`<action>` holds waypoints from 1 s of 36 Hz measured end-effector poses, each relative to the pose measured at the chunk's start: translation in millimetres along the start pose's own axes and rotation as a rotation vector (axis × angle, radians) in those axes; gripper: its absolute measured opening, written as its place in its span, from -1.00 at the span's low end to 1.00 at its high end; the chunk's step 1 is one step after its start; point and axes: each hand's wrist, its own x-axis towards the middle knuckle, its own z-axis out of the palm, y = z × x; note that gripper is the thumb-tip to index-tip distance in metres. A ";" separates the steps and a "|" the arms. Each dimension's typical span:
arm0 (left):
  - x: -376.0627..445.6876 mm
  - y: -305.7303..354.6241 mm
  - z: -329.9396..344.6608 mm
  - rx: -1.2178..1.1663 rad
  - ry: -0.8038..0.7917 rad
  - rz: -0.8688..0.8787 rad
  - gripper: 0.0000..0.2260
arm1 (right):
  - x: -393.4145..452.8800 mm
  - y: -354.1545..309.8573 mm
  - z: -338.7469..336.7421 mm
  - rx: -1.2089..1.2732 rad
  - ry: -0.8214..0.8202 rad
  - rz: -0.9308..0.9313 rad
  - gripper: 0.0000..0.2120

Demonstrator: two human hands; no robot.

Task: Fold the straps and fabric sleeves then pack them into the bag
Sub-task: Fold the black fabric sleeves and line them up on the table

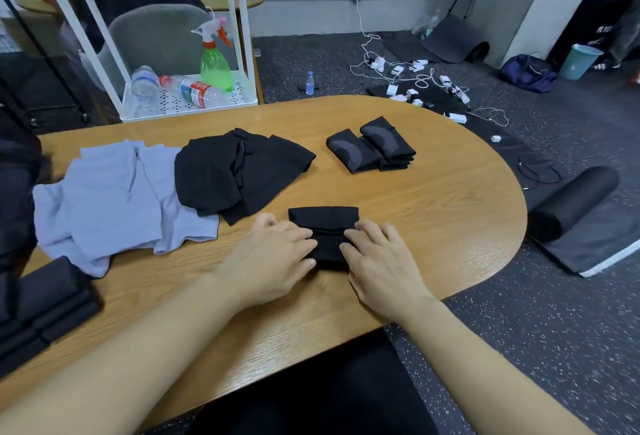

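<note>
Two bare hands rest on one small black folded fabric sleeve (323,232) near the front edge of the rounded wooden bench (450,212): the left hand (273,258) lies on its left part and the right hand (381,258) on its right part, fingers fairly straight and spread, pressing flat rather than pinching; neither grip closes around the cloth. The sleeve lies between the hands, its far edge exposed and already doubled over itself. Judged from its drape and creases, it is thin, soft and light, with no stiffness of its own, so a fold is likely to spring open unless pressed flat. It should not slip much on the wood grain. The best hold would be at the two near corners or along the folded edge, pinched lightly while the other palm pins the centre. Farther left lies a loose heap of black fabric (239,171), presumably unfolded, and beside it a crumpled pale lilac cloth (114,199). On the far right sit two folded black-and-grey patterned sleeves (370,148), touching each other. At the near left edge is a stack of dark folded pieces (48,306). Whether the dark shape at the far left is the bag cannot be told.
</note>
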 end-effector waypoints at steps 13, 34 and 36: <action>0.6 1.4 23.2 -0.243 0.081 -0.075 -0.63 | 9.7 14.5 -5.5 0.451 -0.219 0.067 -0.65; 65.0 -20.6 12.5 -0.545 0.109 -0.822 -0.80 | 76.9 32.0 16.4 0.901 -0.193 0.975 -0.70; 65.0 -21.1 15.6 -0.484 0.130 -0.834 -0.79 | 76.5 29.4 15.2 0.825 -0.190 0.991 -0.72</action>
